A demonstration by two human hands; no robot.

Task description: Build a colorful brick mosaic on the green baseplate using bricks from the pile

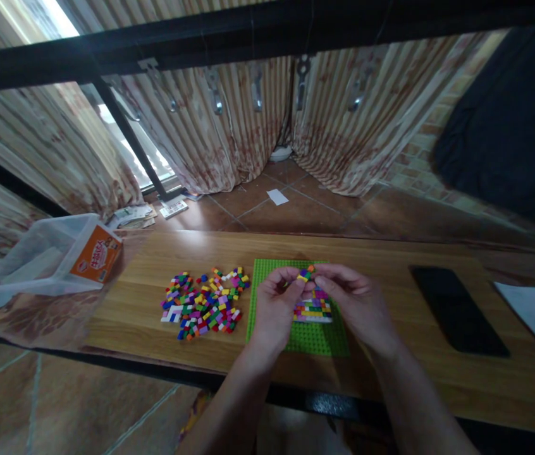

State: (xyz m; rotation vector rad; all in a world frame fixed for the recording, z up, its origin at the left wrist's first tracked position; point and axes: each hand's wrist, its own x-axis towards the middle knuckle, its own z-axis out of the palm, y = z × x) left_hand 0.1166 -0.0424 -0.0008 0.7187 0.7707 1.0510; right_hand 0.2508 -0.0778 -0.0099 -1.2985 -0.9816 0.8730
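We count two hands, lower centre: left hand [272, 309] and right hand [361, 306] near each other, fingertips pinched on one small brick cluster [304, 275]; bricks in it, can't tell. Beneath: one green baseplate [260, 284], one brick block [317, 311]. One loose pile [208, 304], left of centre.

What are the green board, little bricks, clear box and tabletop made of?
The green board looks like matte plastic, with rows of studs. The little bricks are probably smooth plastic: bright, solid colours, crisp edges. The clear box seems cloudy plastic; light comes through. The tabletop shows grain and sheen: varnished wood or laminate, perhaps.
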